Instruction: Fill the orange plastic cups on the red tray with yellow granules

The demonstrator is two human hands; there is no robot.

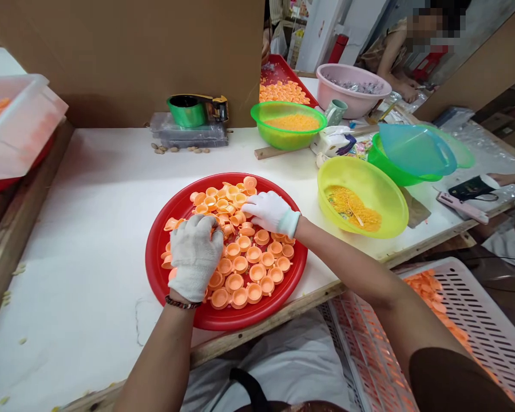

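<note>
A round red tray [154, 269] lies on the white table and holds many small orange plastic cups [257, 271], some standing upright in rows, others heaped at the far side. My left hand [195, 256], in a white glove, rests on the cups at the tray's left, fingers curled down among them. My right hand [270, 212], also gloved, reaches over the heap at the far side with its fingers closed on cups there. What each hand grips is hidden under the glove.
A yellow bowl [369, 180] with orange bits sits right of the tray. Green bowls [288, 137], a blue bowl [416, 150], a pink basin [352, 91] and a tape dispenser [197, 109] stand behind. A white slatted crate [476, 309] is low right. Another person works at the back right.
</note>
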